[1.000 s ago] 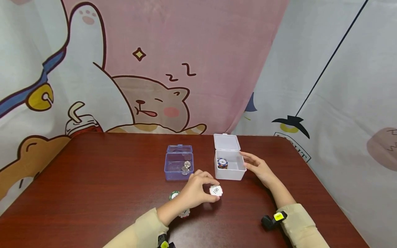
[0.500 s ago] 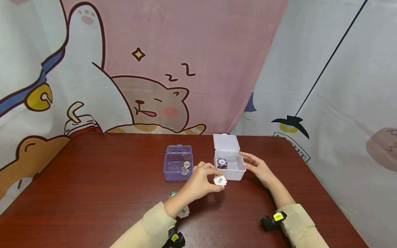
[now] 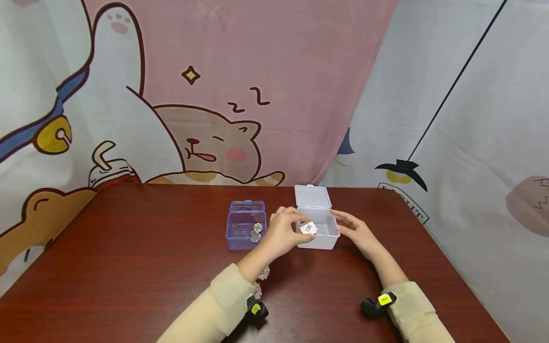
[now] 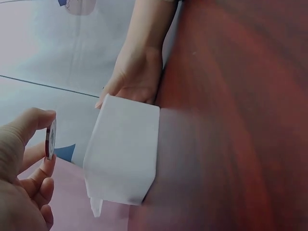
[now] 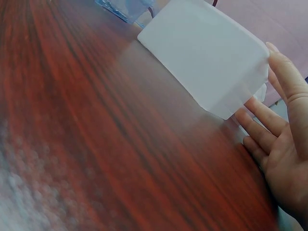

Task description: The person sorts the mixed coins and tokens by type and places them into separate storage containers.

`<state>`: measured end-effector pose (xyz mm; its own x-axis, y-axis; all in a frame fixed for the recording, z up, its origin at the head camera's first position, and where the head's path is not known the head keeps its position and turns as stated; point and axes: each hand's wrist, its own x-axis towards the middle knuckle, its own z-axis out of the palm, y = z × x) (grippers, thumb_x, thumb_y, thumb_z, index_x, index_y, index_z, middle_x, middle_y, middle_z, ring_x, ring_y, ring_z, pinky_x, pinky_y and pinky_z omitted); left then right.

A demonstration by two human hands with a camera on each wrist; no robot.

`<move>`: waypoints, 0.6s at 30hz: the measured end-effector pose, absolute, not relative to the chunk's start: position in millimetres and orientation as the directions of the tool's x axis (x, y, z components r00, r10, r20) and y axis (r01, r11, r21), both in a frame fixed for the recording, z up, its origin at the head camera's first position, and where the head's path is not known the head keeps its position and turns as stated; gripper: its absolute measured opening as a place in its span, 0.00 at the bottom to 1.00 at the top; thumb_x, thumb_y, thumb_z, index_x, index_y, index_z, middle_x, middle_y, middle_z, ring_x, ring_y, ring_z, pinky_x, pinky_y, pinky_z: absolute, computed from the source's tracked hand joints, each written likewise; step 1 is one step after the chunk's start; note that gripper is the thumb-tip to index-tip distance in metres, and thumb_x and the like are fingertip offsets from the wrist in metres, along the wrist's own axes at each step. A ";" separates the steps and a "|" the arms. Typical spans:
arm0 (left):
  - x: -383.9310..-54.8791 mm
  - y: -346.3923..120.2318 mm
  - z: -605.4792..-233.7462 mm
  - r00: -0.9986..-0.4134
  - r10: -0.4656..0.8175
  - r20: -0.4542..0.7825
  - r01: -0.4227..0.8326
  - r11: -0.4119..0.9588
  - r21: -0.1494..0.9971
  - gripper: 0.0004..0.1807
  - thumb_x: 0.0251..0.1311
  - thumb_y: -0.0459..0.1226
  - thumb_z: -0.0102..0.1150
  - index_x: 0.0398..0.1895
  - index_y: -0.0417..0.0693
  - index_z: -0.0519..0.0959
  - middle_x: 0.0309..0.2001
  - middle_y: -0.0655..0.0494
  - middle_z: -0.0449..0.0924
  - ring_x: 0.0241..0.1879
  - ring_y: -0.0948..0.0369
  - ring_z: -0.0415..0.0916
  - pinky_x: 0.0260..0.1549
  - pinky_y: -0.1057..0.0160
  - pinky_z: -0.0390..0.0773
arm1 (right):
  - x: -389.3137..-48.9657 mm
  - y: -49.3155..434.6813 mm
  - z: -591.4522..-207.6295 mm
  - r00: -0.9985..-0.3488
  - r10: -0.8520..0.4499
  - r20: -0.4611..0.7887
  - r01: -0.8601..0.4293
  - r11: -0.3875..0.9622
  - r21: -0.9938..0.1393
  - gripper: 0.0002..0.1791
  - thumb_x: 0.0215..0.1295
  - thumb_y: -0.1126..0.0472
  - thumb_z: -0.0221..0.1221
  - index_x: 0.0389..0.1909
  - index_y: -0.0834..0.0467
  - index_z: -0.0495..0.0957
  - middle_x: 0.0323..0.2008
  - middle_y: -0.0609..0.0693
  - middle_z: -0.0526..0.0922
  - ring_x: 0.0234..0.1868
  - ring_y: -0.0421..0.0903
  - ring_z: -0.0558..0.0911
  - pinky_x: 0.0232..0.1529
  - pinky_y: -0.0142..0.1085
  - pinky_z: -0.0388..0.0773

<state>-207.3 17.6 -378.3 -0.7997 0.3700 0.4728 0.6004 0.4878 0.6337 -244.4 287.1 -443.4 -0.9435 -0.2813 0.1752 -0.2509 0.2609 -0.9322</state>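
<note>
My left hand (image 3: 280,232) pinches a white poker chip (image 3: 308,227) marked 100 between thumb and fingers. In the left wrist view the chip (image 4: 51,139) stands edge-on, above the rim of the white plastic box (image 3: 318,242). The box has its lid (image 3: 312,196) tipped back. My right hand (image 3: 359,237) rests against the box's right side, its fingers (image 5: 264,115) fairly straight along the wall and its thumb at the near corner. Chips inside the box are mostly hidden behind my left hand and the held chip.
To the left stands a translucent blue box (image 3: 244,244), lid back, with several silver coins (image 3: 256,236) inside. More poker chips (image 3: 264,273) lie on the brown table (image 3: 128,267), partly covered by my left forearm. A printed curtain (image 3: 274,57) hangs behind.
My left hand has carried the chip forward and up, from over the table to the white box's opening. The right hand and both boxes have stayed in place.
</note>
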 end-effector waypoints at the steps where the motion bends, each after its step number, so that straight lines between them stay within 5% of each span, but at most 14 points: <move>1: -209.2 18.4 -377.2 -0.803 0.364 0.473 0.596 0.492 0.635 0.21 0.41 0.41 0.77 0.42 0.47 0.87 0.37 0.59 0.79 0.41 0.60 0.68 0.42 0.57 0.62 | -244.4 287.1 -443.2 -0.945 -0.279 0.172 -0.248 0.266 -0.931 0.27 0.67 0.63 0.58 0.66 0.62 0.67 0.62 0.65 0.69 0.57 0.44 0.73 0.51 0.29 0.70; 18: -241.3 34.3 -382.7 -0.868 0.290 0.403 0.490 0.626 0.607 0.23 0.44 0.45 0.76 0.46 0.49 0.86 0.42 0.59 0.79 0.44 0.59 0.68 0.44 0.58 0.63 | -245.8 287.4 -444.4 -0.937 -0.292 0.195 -0.270 0.248 -0.930 0.26 0.67 0.64 0.57 0.65 0.64 0.66 0.62 0.66 0.68 0.55 0.39 0.73 0.51 0.28 0.70</move>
